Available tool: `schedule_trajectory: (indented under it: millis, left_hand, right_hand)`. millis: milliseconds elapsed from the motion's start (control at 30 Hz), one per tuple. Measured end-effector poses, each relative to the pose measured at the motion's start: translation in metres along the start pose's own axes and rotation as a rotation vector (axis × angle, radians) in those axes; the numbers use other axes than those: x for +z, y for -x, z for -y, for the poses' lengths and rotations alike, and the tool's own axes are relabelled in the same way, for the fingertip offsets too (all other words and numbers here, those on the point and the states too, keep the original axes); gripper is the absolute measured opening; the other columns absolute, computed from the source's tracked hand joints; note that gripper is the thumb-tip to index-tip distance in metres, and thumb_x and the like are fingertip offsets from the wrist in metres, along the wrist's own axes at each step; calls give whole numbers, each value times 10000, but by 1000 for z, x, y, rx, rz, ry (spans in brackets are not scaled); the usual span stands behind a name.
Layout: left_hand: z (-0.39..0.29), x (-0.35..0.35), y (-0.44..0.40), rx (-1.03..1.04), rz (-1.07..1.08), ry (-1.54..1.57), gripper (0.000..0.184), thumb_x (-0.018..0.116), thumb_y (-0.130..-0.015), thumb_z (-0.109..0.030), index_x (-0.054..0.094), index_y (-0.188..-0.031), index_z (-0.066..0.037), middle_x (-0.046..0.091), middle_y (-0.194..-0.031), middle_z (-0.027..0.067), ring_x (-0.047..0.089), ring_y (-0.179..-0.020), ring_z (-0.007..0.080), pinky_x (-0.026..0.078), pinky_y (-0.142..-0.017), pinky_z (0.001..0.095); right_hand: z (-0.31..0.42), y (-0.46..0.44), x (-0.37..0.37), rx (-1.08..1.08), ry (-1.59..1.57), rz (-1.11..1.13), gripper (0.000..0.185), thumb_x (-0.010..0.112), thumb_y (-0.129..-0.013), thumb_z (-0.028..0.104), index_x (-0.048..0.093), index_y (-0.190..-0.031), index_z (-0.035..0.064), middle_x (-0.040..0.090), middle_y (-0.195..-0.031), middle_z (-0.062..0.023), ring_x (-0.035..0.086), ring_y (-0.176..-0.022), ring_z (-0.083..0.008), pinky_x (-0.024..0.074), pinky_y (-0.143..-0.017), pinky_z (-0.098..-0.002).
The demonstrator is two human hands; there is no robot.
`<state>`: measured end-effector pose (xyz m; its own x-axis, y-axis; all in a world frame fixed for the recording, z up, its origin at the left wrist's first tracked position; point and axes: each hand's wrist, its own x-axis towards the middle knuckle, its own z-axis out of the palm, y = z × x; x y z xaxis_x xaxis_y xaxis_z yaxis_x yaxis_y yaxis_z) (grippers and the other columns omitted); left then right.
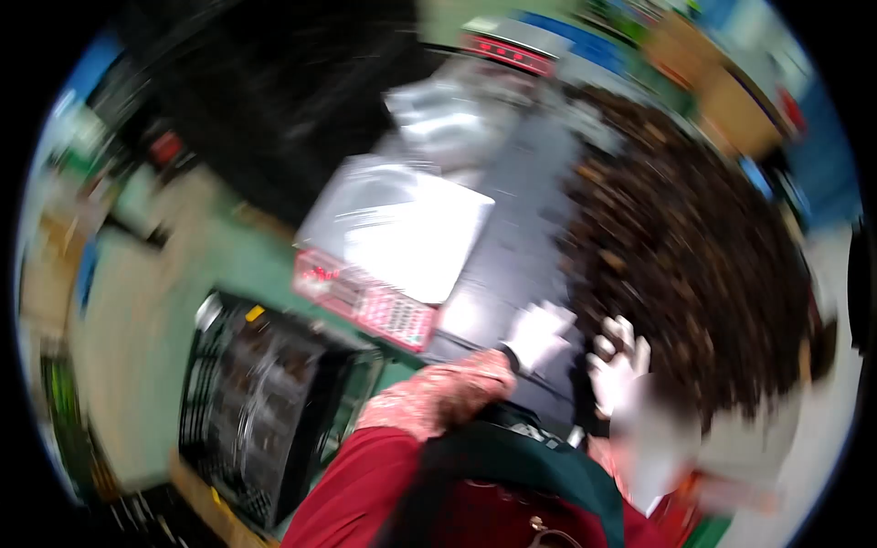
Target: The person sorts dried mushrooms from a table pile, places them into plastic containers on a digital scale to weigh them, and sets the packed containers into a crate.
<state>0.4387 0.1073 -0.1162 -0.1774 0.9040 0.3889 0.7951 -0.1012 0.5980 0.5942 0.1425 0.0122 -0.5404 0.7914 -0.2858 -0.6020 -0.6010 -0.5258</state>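
Observation:
My left hand (539, 338), in a white glove, is over the dark grey tabletop (525, 201) beside the scale, its fingers stretched out and nothing visible in them. My right hand (621, 365), also gloved in white, is at the near left edge of a large heap of dark brown, elongated pieces (685, 247). Its fingers curl around a dark brown piece (614, 343); blur hides the details. Left of my left hand stands a weighing scale (370, 306) with red digits and a keypad, its pan covered by shiny clear plastic (393, 219).
A second scale (512, 50) with a red display stands at the far end, near clear plastic bags (448, 114). A black crate (265, 402) with plastic-wrapped contents is at lower left. Cardboard boxes (722, 87) stand at upper right. Black sheeting (283, 91) hangs at upper left.

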Motion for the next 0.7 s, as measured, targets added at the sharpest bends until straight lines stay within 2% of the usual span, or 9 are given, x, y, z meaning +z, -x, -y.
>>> schedule_trajectory:
  millis: [133, 233, 267, 333, 400, 433, 467, 667, 700]
  left_hand:
    - [49, -1, 14, -53, 92, -114, 151, 667, -813, -164, 595, -895, -60, 571, -932, 173, 598, -864, 348, 509, -730, 464]
    - [50, -20, 19, -117, -47, -38, 139, 609, -835, -135, 548, -920, -44, 578, -892, 190, 591, -808, 399, 494, -696, 485]
    - [62, -16, 18, -475, -10, 130, 94, 555, -873, -123, 544, -933, -51, 611, -842, 189, 583, -742, 430, 494, -689, 491]
    - [41, -1, 2, -477, -96, 286, 144, 493, -924, -108, 582, -989, -16, 621, -703, 131, 609, -642, 322, 495, -631, 408]
    - [40, -21, -11, -796, 125, 966, 312, 433, -904, 6, 641, -1134, -20, 631, -764, 9, 524, -603, 32, 420, -555, 199]
    - [31, -9, -13, -741, 139, 1026, 307, 436, -899, 10, 652, -1116, -11, 642, -783, 14, 536, -615, 47, 429, -568, 206]
    - [39, -9, -16, -665, 165, 1044, 303, 439, -894, 13, 664, -1097, -1, 653, -802, 20, 547, -626, 63, 438, -581, 212]
    - [22, -37, -15, -600, 85, 1286, 342, 431, -935, 5, 619, -1220, 26, 657, -897, 54, 542, -661, 72, 435, -562, 198]
    - [24, -43, -14, -595, 88, 1272, 327, 448, -951, -18, 610, -1231, 24, 654, -892, 51, 529, -636, 68, 426, -553, 196]
  right_hand:
    - [-20, -7, -84, -51, 57, 21, 261, 548, -1016, 276, 636, -1121, 54, 564, -869, -7, 475, -702, -110, 388, -594, -251]
    - [-8, -7, -42, -160, 800, -255, 222, 623, -973, 189, 657, -1153, 63, 553, -734, 34, 485, -621, -45, 412, -561, -231]
    - [-15, -29, -68, -364, 1185, -347, 328, 647, -948, 198, 630, -1253, 78, 559, -732, 40, 518, -643, -52, 434, -567, -245]
    - [8, -39, -81, -579, 1451, -430, 453, 687, -907, 246, 588, -1331, 120, 567, -721, 5, 552, -639, -91, 465, -597, -272]
    - [10, -73, -69, -539, 1626, -603, 538, 719, -863, 332, 576, -1350, 154, 588, -739, -48, 575, -638, -158, 487, -626, -312]
    - [23, -71, -77, -523, 1622, -607, 566, 727, -838, 403, 582, -1331, 165, 609, -767, -66, 602, -669, -216, 495, -645, -330]
    - [11, -111, -104, -827, 1845, -547, 471, 724, -841, 383, 636, -1238, 148, 626, -789, -71, 615, -678, -227, 496, -643, -331]
    - [40, -113, -95, -618, 1227, -369, 158, 682, -887, 171, 643, -951, 32, 578, -696, 10, 567, -599, -113, 472, -563, -279]
    - [41, -104, -76, -398, 881, -322, 130, 684, -892, 179, 629, -899, 62, 543, -671, 22, 526, -562, -97, 431, -513, -265]
